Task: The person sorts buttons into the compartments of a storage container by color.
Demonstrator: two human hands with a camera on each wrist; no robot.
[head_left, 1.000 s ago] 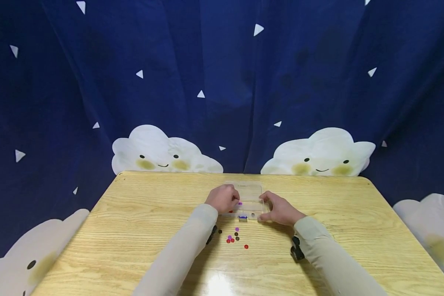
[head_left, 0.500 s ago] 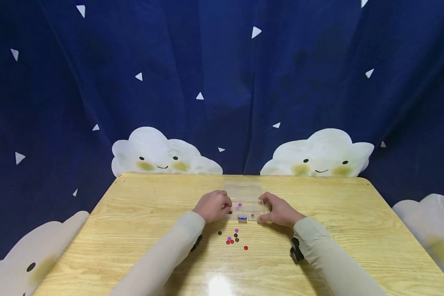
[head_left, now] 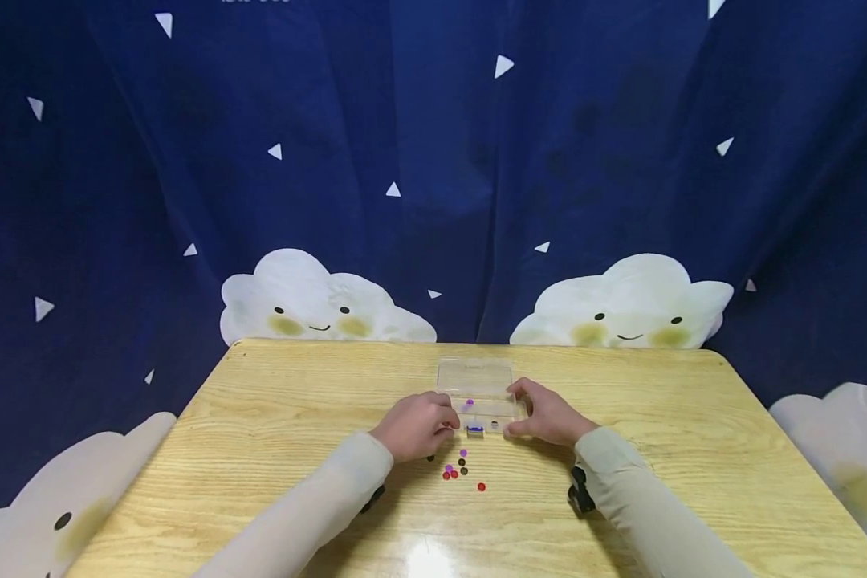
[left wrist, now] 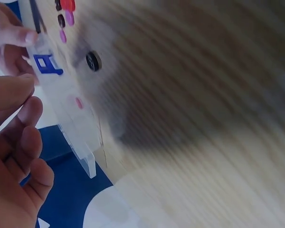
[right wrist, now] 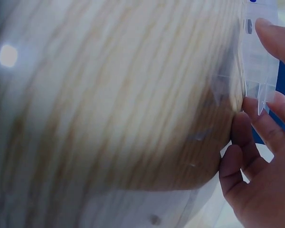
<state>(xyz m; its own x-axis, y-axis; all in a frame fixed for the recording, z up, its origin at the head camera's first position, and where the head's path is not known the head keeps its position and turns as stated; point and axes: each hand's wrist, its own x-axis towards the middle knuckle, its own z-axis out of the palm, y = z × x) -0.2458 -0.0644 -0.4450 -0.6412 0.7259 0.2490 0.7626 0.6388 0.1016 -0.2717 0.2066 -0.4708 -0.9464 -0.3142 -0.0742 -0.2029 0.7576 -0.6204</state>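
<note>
Well, curtain [head_left: 433, 120]: dark blue, with white triangles and smiling clouds, hanging behind it all.
Table [head_left: 296, 417]: pale wood grain; it looks slick enough to me that a flicked button could skid away.
Clear box [head_left: 491, 408]: standing open on the table, straight ahead of the person and toward the far edge. It looks light, so a knock on its front wall could shove it and jumble the contents.
Right hand [head_left: 545, 413]: thumb and fingers grasping the box's right end; should that hold twist or slacken, the box could swivel.
Left hand [head_left: 415, 425]: by the box's front left corner, fingers bent, thumb close to the forefinger; I cannot tell whether anything is pinched between them.
Lid [head_left: 474, 376]: swung back on the far side.
Latch [head_left: 474, 431]: blue, midway along the front, where a fingertip might snag.
Buttons inside: purple [head_left: 470, 402], red [left wrist: 79, 103], dark [right wrist: 249, 26].
Loose buttons: red [head_left: 481, 487], purple [head_left: 463, 453] and black [left wrist: 93, 61], on the near side; a dropping palm could scatter them.
</note>
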